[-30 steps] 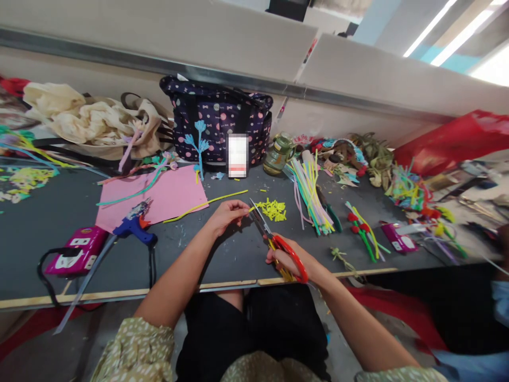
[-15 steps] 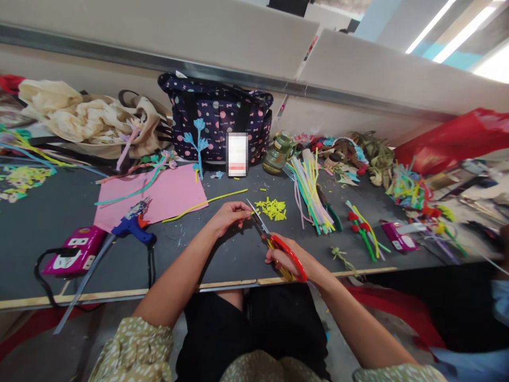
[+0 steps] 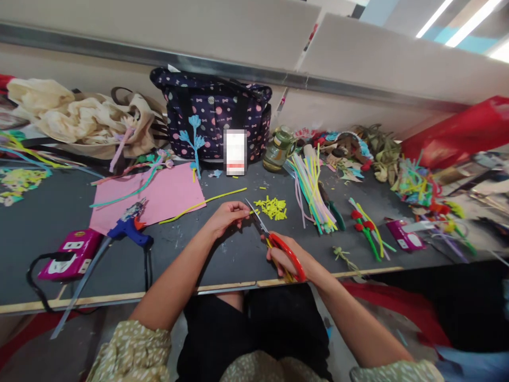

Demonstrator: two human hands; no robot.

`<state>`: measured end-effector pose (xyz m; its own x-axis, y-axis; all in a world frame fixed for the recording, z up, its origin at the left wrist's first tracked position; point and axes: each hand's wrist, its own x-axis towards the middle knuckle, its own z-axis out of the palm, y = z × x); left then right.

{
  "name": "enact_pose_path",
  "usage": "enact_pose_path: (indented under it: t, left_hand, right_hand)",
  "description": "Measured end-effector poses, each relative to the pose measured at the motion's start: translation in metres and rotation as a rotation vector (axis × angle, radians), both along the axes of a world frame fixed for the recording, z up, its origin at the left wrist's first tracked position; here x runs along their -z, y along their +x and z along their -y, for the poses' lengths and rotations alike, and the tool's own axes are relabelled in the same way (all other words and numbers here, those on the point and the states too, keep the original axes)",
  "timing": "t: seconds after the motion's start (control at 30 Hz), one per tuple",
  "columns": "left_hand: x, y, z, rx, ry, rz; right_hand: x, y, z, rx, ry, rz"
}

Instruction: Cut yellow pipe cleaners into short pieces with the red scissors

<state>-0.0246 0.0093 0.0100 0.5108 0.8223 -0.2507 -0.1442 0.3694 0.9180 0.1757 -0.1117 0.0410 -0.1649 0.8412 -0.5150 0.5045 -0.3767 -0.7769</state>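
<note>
My left hand (image 3: pixel 229 216) pinches a short yellow pipe cleaner piece (image 3: pixel 253 212) between thumb and fingertips, its end at the scissor blades. Red-handled scissors (image 3: pixel 292 253) are gripped in my right hand (image 3: pixel 309 259), with the blades pointing up and left toward my left fingertips. Some yellow shows under the scissors by my right fingers; I cannot tell whether it is part of the handle or a strand. Just beyond the blades lies a pile of short yellow cut pieces (image 3: pixel 274 208). One long yellow pipe cleaner (image 3: pixel 217 198) stretches across the table, partly over a pink sheet (image 3: pixel 119 196).
A blue glue gun (image 3: pixel 129 231) and a magenta power box (image 3: pixel 71 254) are at left. Behind stand a patterned bag (image 3: pixel 214 106), a blue pipe-cleaner flower (image 3: pixel 195 140) and a green jar (image 3: pixel 278 151). A pipe cleaner bundle (image 3: pixel 314 191) and red-and-green stems (image 3: pixel 368 228) lie right.
The view has shifted slightly, so the table's things sit a little differently in the picture. Both hands keep nearly the same pose, with the scissors still at the left fingertips.
</note>
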Motion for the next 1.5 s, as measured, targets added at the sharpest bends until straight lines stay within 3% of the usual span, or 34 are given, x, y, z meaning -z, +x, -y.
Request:
enact_pose_path:
  t: [0.43, 0.73, 0.93, 1.07, 1.23, 1.33, 1.5]
  left_hand:
    - [0.004, 0.007, -0.001, -0.049, 0.037, -0.084]
    - [0.006, 0.004, 0.004, -0.079, 0.087, -0.145]
    - [0.002, 0.01, 0.012, -0.059, 0.179, -0.26]
    - [-0.01, 0.002, -0.011, -0.2, 0.261, -0.455]
    - [-0.019, -0.012, -0.067, -0.369, 0.558, -0.917]
    - [-0.017, -0.01, -0.091, -0.367, 0.563, -1.153]
    - [-0.009, 0.002, -0.108, -0.39, 0.456, -1.287]
  right_hand:
    - [0.003, -0.007, -0.009, 0.057, -0.066, -0.074]
    - [0.034, 0.006, -0.006, 0.164, -0.003, -0.372]
    - [0.045, 0.013, 0.002, 0.145, 0.165, -0.39]
    - [0.045, 0.015, 0.006, 0.191, 0.146, -0.556]
    - [0.039, 0.021, 0.004, 0.296, 0.044, -0.758]
    - [0.037, 0.023, 0.002, 0.333, 0.035, -0.803]
    - [0.038, 0.023, 0.002, 0.338, 0.03, -0.803]
